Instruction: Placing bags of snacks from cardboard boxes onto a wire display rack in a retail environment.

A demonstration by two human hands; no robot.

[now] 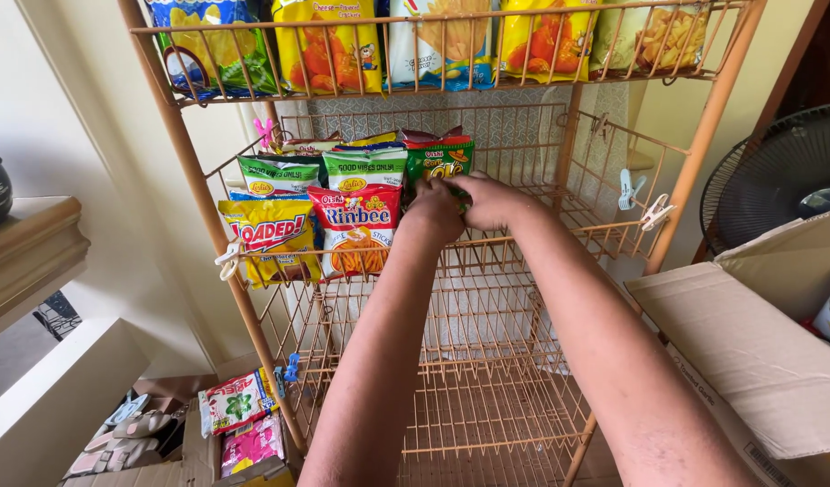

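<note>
Both hands, left hand and right hand, grip a green foil snack bag on the orange wire rack's middle shelf. It stands right of the red snack bag, seemingly mid-placement; seating it upright comes next.

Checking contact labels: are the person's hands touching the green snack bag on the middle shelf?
Touching. The head view shows both the left hand and the right hand pressed against the green snack bag, covering its lower right part with no gap visible.

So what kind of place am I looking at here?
Probably a small shop or home snack stall: an orange wire display rack stocked with snack bags, an open cardboard box beside it, both hands on a green bag.
</note>
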